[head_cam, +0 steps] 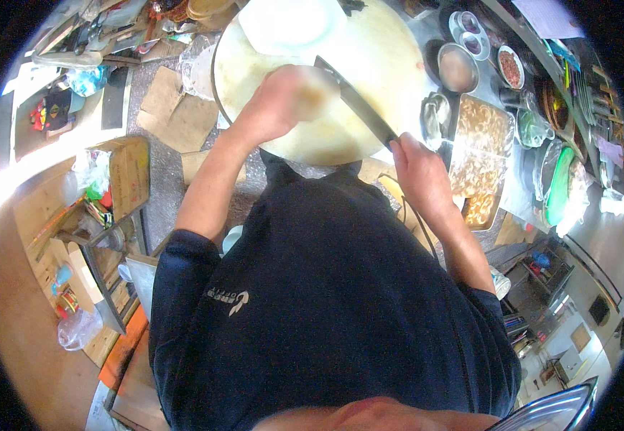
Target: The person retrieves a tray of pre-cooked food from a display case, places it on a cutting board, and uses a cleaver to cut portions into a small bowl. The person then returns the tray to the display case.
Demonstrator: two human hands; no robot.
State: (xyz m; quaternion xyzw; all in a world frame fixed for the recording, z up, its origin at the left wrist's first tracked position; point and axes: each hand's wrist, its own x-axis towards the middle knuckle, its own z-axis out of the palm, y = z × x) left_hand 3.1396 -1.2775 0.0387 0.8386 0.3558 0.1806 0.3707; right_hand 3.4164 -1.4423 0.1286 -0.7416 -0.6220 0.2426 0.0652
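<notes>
My right hand (419, 169) grips the handle of a long dark-bladed kitchen knife (357, 102). The blade slants up and left over a large round pale board (312, 144), with its tip close to my left hand (277, 99). My left hand is over the board, its fingers around a small tan piece (312, 102). Blur hides the fingertips and what exactly the piece is. At the far side of the board lies a bright white, overexposed object (293, 24), perhaps a tray or sheet.
On the right, a metal counter carries a rectangular tray of brown pieces in liquid (479, 156), a metal bowl (458, 67) and a bowl of reddish bits (510, 67). Flattened cardboard (174, 110) lies left of the board. A cardboard box (128, 175) stands farther left.
</notes>
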